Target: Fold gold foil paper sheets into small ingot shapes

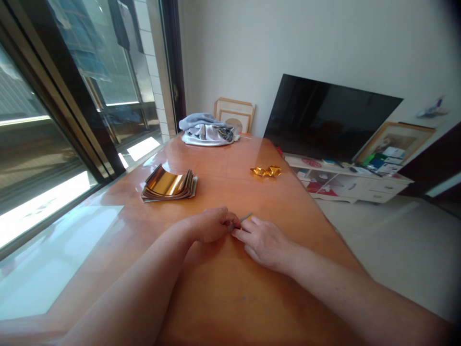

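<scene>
- The thin, greyish strip (247,216) sits between your hands, just above the tabletop (230,298); its far end points away from you, past your fingertips.
- Your left hand (216,224) has its fingertips together, clamped on the strip's near end.
- Your right hand (264,240) pinches it from the other side, with a little gold showing by the fingers; the fingers hide the rest.
- Expect it to be very light, thin and easily creased, perhaps slick if it is foil; a light fingertip pinch on the edges should suit it.
- The gold sheet stack (168,185) curls up to the left, and the twisted gold piece (267,171) lies ahead to the right.
- You have bare wood towards you; the tabletop's right edge runs beyond your right forearm, and the cloth bundle (207,132) sits at the far end.
</scene>
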`<state>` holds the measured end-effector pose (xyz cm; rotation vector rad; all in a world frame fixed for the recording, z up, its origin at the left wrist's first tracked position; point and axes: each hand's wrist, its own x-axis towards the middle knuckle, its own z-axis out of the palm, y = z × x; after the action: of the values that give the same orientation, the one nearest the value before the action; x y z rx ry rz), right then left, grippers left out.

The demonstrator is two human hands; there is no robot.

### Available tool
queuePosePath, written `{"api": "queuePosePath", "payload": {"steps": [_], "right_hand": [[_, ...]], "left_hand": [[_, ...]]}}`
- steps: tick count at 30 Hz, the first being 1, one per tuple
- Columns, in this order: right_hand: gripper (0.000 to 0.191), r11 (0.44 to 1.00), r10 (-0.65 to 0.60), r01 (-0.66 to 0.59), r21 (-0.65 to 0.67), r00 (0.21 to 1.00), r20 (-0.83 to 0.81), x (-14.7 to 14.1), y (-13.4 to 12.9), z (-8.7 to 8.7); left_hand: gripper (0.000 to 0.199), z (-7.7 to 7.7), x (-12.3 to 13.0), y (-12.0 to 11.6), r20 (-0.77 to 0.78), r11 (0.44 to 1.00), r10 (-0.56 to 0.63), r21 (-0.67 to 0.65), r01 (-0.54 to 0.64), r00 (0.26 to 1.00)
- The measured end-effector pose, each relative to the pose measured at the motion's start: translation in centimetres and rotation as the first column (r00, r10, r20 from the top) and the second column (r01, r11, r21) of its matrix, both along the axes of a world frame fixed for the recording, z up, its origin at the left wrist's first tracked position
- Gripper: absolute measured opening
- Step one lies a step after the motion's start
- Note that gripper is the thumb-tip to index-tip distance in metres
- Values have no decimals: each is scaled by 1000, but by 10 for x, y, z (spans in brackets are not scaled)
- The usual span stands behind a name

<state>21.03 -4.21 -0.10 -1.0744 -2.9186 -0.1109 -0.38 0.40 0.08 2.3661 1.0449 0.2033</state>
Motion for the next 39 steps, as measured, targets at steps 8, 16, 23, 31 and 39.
{"api": "queuePosePath", "payload": {"steps": [8, 16, 23, 31, 39], "right_hand": [[35, 1000, 3, -3, 15, 1000, 1, -2, -1, 1], [36, 999, -18, 18, 49, 1000, -15, -8, -2, -3], [32, 1000, -17, 15, -23, 996, -90, 2, 3, -3], [27, 1000, -16, 16, 7, 999, -50, 13, 1, -3], [33, 999, -18, 19, -26, 1000, 18, 24, -10, 9]], "left_hand": [[45, -4, 0, 1, 33, 1000, 9, 4, -9, 999], [41, -9, -1, 1, 93, 1000, 11, -13, -10, 996], [41, -8, 2, 1, 72, 999, 29, 16, -31, 997], [28, -8, 8, -4, 9, 991, 118, 55, -118, 993], [28, -3, 9, -6, -45, 987, 158, 51, -155, 986]]}}
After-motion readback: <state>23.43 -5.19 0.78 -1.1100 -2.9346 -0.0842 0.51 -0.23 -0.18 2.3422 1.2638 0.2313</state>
